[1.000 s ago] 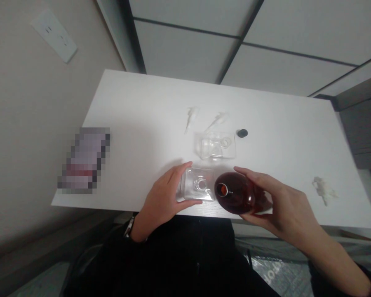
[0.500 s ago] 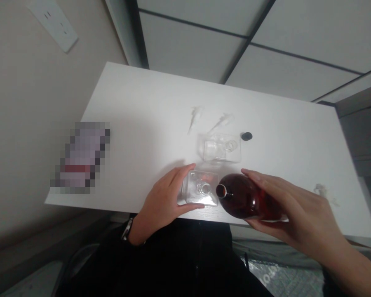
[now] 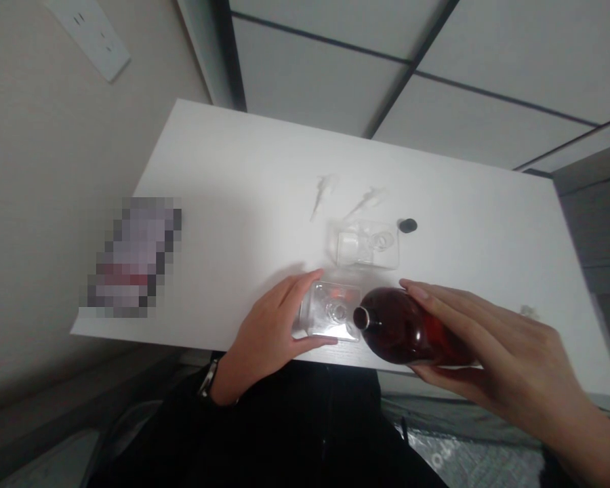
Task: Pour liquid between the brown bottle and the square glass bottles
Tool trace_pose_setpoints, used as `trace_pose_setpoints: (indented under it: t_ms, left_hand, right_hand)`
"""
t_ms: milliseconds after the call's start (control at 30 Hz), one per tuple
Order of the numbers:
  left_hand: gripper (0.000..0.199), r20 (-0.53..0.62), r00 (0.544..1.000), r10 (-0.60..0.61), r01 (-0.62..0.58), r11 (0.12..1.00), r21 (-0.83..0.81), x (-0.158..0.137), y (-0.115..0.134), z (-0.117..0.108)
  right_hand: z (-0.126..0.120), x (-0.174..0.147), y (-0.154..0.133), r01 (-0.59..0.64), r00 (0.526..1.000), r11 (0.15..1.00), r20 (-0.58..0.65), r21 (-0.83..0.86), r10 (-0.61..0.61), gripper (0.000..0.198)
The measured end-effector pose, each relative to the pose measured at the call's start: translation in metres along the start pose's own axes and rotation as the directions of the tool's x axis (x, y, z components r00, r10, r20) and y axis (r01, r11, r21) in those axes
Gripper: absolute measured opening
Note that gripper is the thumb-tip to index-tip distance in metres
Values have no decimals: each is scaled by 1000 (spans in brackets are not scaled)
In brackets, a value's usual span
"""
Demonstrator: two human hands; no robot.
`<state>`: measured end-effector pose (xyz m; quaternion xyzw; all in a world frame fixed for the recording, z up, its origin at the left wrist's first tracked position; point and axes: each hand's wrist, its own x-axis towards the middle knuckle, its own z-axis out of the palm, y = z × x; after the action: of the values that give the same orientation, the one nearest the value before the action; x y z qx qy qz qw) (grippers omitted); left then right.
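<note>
1. Our left hand (image 3: 269, 322) steadies a clear bottle (image 3: 321, 318) near the front edge of the counter (image 3: 213, 224), thumb and fingers clamped along its opposite sides; its open neck faces up.
2. Our right hand (image 3: 513, 359) has its fingers clamped around a dark red-brown bottle (image 3: 399, 329), which we hold tilted to the left, its uncapped mouth near the clear bottle's neck. We cannot tell whether the two bottles touch.
3. Beyond them we see a second clear container (image 3: 356, 247), with a black cap (image 3: 408, 226) just beside its right end.
4. Farther back lie two pale, slender pieces (image 3: 323, 192).
5. At left we have a pixelated item (image 3: 139, 251).
</note>
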<state>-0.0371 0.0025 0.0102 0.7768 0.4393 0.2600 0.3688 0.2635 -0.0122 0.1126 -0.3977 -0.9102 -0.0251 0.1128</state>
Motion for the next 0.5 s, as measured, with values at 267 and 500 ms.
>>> trace_pose_setpoints:
  t_ms: [267, 500]
  left_hand:
    - [90, 15, 1000, -20, 21, 1000, -10, 0, 1, -1]
    - [89, 28, 999, -24, 24, 1000, -19, 2, 3, -3]
  right_hand:
    - [-2, 1, 1, 6, 1000, 1000, 6, -7, -6, 79]
    - [-5, 1, 2, 19, 1000, 1000, 24, -2, -19, 78]
